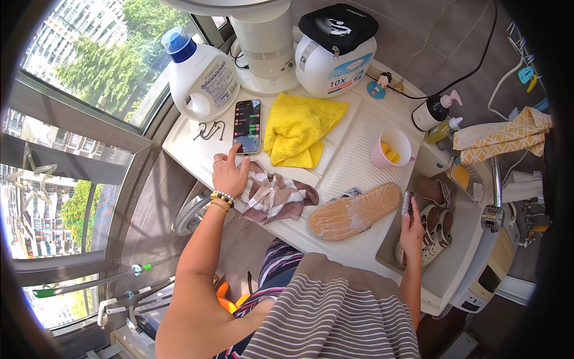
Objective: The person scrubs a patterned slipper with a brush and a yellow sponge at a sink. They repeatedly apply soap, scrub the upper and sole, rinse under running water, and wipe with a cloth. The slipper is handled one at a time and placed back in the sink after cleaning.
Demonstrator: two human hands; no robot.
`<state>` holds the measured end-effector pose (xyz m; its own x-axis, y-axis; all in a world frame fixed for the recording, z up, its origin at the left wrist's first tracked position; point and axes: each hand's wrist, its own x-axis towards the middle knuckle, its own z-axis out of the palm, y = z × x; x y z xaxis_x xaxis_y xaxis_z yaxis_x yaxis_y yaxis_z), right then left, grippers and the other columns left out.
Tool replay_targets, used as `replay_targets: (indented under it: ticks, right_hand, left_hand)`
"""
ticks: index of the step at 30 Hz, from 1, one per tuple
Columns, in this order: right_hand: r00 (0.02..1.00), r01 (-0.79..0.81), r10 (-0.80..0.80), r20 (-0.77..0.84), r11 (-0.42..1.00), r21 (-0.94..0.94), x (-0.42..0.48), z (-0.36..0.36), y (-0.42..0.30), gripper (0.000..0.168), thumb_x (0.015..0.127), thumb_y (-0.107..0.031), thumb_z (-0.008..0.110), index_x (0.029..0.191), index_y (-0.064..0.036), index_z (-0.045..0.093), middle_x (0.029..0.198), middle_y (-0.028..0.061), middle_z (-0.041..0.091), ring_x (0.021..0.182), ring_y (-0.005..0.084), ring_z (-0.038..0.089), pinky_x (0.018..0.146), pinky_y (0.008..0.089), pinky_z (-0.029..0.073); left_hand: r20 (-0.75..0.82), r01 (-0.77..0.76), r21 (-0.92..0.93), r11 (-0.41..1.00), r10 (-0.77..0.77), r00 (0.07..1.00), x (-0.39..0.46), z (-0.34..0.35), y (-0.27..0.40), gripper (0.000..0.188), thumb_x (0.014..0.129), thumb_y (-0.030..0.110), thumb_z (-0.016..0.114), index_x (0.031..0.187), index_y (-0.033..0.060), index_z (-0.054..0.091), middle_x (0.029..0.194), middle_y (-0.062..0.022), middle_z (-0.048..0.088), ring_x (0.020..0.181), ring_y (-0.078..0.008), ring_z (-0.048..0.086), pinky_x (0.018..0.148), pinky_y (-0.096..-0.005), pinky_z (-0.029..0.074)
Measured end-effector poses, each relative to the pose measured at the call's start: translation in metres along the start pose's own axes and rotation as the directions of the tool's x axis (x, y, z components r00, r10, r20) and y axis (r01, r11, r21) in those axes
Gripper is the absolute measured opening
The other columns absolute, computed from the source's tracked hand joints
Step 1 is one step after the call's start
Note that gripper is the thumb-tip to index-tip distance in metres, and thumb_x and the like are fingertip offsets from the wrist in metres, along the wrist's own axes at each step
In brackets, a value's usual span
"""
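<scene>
With a finger on the lower end of a smartphone (247,125), my left hand (230,175) rests at the counter's left side, holding nothing. Just right of it lies a crumpled brown and white cloth (280,197). My right hand (411,231) grips a small scrubbing brush (408,204) over the sink's left edge. Between the hands a shoe (356,212) lies sole up, its tan sole wet with whitish foam. Behind the phone and cloth is a folded yellow towel (300,130). Several clogs (436,229) sit in the sink.
A detergent bottle (202,80), a white appliance base (267,54) and a laundry tub (334,63) line the back. A pink cup (391,148) with yellow pieces stands by the sink (453,278). Pump bottles (432,112), a faucet (493,217) and metal hooks (210,131) are around.
</scene>
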<state>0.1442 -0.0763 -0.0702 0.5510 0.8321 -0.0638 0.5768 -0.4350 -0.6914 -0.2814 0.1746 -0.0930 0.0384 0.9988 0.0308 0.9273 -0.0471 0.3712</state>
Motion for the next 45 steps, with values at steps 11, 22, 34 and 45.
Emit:
replay_targets:
  ticks: [11,22,34,45]
  right_hand:
    - [0.999,0.032,-0.032,-0.01,0.999,0.008,-0.001,-0.003,-0.004,0.049,0.098,-0.014,0.049,0.147,-0.019,0.041,0.105,0.0161,0.067,0.085,0.0196,0.064,0.079,0.0313,0.05]
    - [0.998,0.054,-0.055,0.007,0.998,0.022,0.001,0.003,-0.001,0.048,0.099,-0.015,0.048,0.146,-0.017,0.04,0.13,0.0179,0.059,0.108,0.0278,0.064,0.092,0.0335,0.047]
    - [0.996,-0.057,0.054,0.073,0.997,0.047,-0.002,-0.003,-0.011,0.049,0.099,-0.015,0.049,0.147,-0.017,0.04,0.134,0.0177,0.057,0.11,0.0275,0.063,0.092,0.0333,0.047]
    - [0.973,-0.193,0.186,0.14,0.98,0.04,0.0,-0.004,-0.024,0.059,0.095,-0.015,0.059,0.149,-0.017,0.036,0.1,0.0103,0.066,0.082,0.0174,0.06,0.08,0.0307,0.049]
  left_hand:
    - [-0.242,-0.162,-0.102,0.981,0.134,0.961,-0.014,-0.014,0.013,0.047,0.089,0.032,0.06,0.129,0.0106,0.05,0.1,-0.0216,0.054,0.091,-0.0374,0.056,0.075,-0.0469,0.047]
    - [-0.101,-0.334,-0.048,0.941,0.328,0.939,-0.064,0.003,0.05,0.02,0.09,0.025,0.057,0.079,0.0083,0.058,0.073,-0.0121,0.06,0.07,-0.033,0.059,0.064,-0.0457,0.044]
    - [-0.095,-0.334,-0.058,0.941,0.328,0.94,-0.064,0.004,0.05,0.02,0.091,0.025,0.056,0.081,0.0075,0.057,0.075,-0.0127,0.059,0.071,-0.0337,0.058,0.065,-0.0457,0.044]
    - [-0.1,-0.324,-0.063,0.944,0.317,0.943,-0.064,0.004,0.049,0.019,0.09,0.024,0.057,0.081,0.0078,0.057,0.074,-0.0121,0.059,0.071,-0.0329,0.058,0.065,-0.0451,0.045]
